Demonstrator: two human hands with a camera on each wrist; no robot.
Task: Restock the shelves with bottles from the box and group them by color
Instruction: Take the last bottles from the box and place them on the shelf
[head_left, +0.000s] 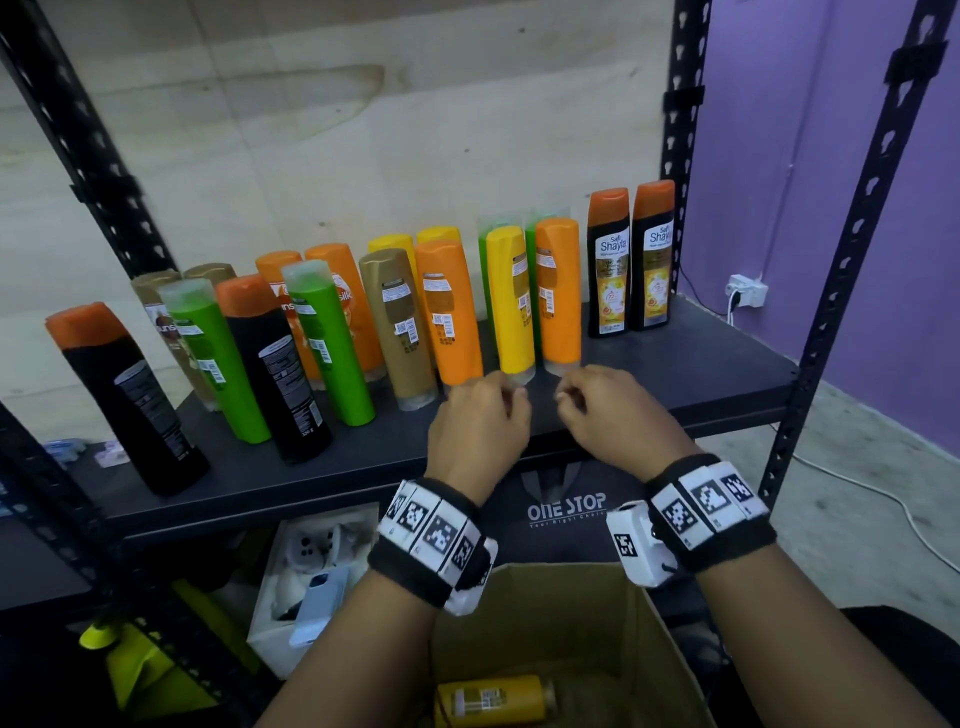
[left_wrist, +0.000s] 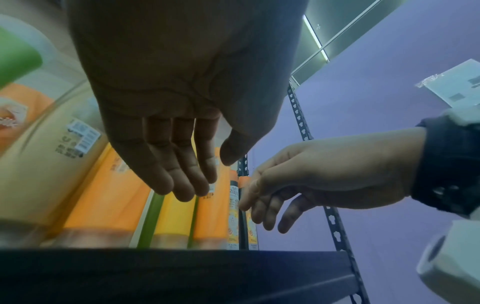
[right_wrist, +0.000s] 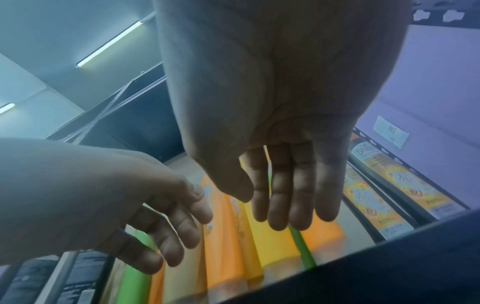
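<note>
In the head view, both hands are over the front part of the dark shelf (head_left: 675, 374). The left hand (head_left: 475, 431) is just in front of an orange bottle (head_left: 449, 312) and a yellow bottle (head_left: 511, 301). The right hand (head_left: 618, 415) is just in front of a second orange bottle (head_left: 558, 296). Their fingers are loosely bent and hold nothing; whether the tips touch the bottle bases, I cannot tell. Many bottles stand on the shelf in mixed colors: black bottles with orange caps (head_left: 130, 400), green bottles (head_left: 218, 358), a gold bottle (head_left: 397, 327), and at the right two black Shayla bottles (head_left: 631, 260) side by side. Below the shelf edge there is a cardboard box (head_left: 649, 649), and one yellow bottle (head_left: 493, 699) lies on its side in it.

In the left wrist view, the left hand (left_wrist: 182, 102) is seen from below, the fingers (left_wrist: 179, 176) nearly straight and close together, with nothing in them. The right hand (left_wrist: 324, 174) is beside it, with relaxed fingers spread a little. Behind them stand the gold bottle (left_wrist: 46, 164), orange bottles (left_wrist: 103, 195) and the yellow one (left_wrist: 174, 218).

In the right wrist view, the right hand (right_wrist: 280, 102) has its fingers (right_wrist: 298, 195) straight and together, empty. The left hand (right_wrist: 91, 195) is at the left, fingers apart and slightly bent. The Shayla bottles (right_wrist: 405, 185) are at the right.
</note>
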